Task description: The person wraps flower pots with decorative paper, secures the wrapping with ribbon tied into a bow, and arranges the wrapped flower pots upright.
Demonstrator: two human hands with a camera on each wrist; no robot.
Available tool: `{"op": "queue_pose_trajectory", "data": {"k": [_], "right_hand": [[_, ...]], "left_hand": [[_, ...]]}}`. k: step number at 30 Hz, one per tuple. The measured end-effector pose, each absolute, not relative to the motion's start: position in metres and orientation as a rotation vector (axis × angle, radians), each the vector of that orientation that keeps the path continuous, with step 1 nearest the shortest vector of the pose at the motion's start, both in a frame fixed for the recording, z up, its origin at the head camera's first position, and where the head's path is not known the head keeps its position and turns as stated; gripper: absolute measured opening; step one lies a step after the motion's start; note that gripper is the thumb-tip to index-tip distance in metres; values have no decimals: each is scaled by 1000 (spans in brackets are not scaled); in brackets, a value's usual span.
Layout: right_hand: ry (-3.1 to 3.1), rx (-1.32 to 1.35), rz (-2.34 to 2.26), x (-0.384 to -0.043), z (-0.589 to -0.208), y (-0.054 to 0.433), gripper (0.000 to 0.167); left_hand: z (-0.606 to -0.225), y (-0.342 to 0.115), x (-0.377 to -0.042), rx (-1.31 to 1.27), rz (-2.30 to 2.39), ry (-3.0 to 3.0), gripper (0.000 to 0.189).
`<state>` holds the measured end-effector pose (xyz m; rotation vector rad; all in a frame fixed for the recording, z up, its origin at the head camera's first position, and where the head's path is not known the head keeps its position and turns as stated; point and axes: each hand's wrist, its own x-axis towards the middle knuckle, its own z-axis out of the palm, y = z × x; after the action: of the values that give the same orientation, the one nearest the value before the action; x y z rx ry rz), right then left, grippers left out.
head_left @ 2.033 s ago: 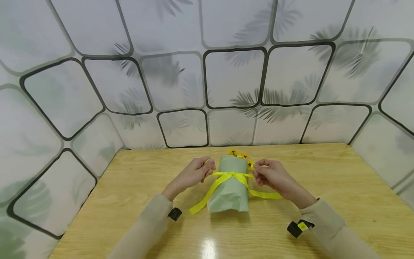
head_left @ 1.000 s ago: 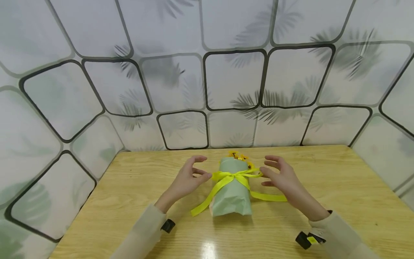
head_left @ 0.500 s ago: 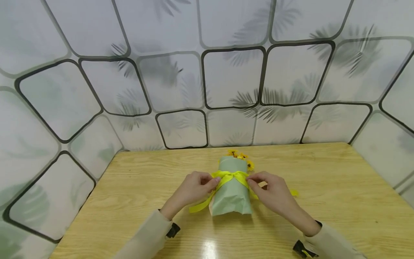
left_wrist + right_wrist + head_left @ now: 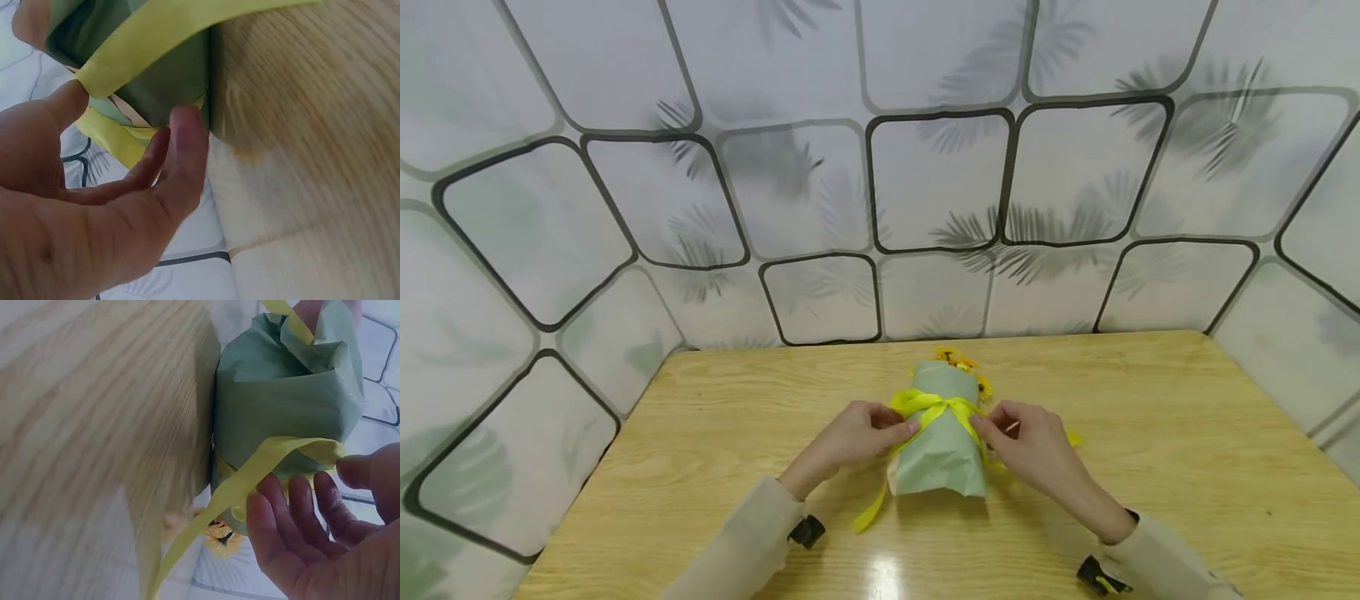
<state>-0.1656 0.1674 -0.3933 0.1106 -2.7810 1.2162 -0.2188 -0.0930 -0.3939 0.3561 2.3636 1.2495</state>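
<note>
A bouquet wrapped in pale green paper (image 4: 942, 462) lies on the table, its yellow-orange flowers (image 4: 983, 387) showing at the far end. A bright yellow ribbon (image 4: 934, 407) is tied round its middle in a bow. On the bow's left side my left hand (image 4: 859, 433) holds the ribbon, thumb on top. In the left wrist view a ribbon tail (image 4: 140, 47) runs from the thumb tip across the paper. My right hand (image 4: 1032, 442) pinches the ribbon at the bow's right side. In the right wrist view its fingers lie behind a hanging tail (image 4: 231, 490).
The light wooden table (image 4: 737, 392) carries the bouquet near its middle. A pale curtain or sheet (image 4: 940, 183) with dark outlined shapes and leaf prints stands behind and at both sides. Small black cameras (image 4: 807, 531) sit at both wrists.
Both hands gripped the ribbon's ends out to the sides, then loosened and came in lower beside the bow. The bow's left loop now looks fuller, and the left tail has swung inward.
</note>
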Motion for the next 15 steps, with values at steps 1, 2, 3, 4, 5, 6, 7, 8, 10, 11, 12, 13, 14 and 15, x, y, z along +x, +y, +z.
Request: {"op": "queue_pose_trajectory", "data": {"k": [1, 2, 3, 4, 5, 6, 7, 8, 10, 11, 12, 13, 14, 15], "right_hand": [[-2804, 97, 1230, -166, -393, 168, 27], [-2825, 93, 1242, -166, -393, 168, 28], [-2847, 88, 1260, -167, -394, 168, 30], [-2867, 85, 1283, -168, -394, 168, 31], [-2885, 81, 1312, -168, -394, 169, 32], [-2900, 77, 1353, -169, -395, 169, 34], [-2909, 74, 1409, -170, -396, 170, 38], [-2919, 69, 1463, -172, -397, 170, 43], [-2930, 36, 1588, -175, -399, 171, 54], [-2933, 25, 1648, -176, -400, 172, 58], [-2935, 14, 1705, -178, -400, 172, 62], [-2936, 3, 1757, -180, -400, 173, 63], [-2940, -5, 1798, -181, -400, 173, 64], [-2940, -17, 1837, -183, -400, 173, 64]], "left_hand": [[-394, -93, -219, 349, 1267, 2334, 63], [-394, -94, -219, 341, 1282, 2302, 62], [-394, -95, -219, 336, 1297, 2272, 61], [-394, -95, -220, 327, 1309, 2247, 59], [-395, -96, -220, 326, 1313, 2230, 58], [-394, -97, -221, 319, 1320, 2210, 57], [-394, -98, -222, 315, 1326, 2193, 57], [-394, -98, -223, 309, 1331, 2172, 56], [-394, -99, -225, 292, 1345, 2133, 57], [-394, -100, -226, 286, 1350, 2114, 57], [-394, -100, -227, 278, 1353, 2095, 57], [-394, -101, -228, 273, 1353, 2077, 57], [-394, -101, -228, 266, 1354, 2060, 57], [-394, -102, -229, 257, 1355, 2045, 57]]}}
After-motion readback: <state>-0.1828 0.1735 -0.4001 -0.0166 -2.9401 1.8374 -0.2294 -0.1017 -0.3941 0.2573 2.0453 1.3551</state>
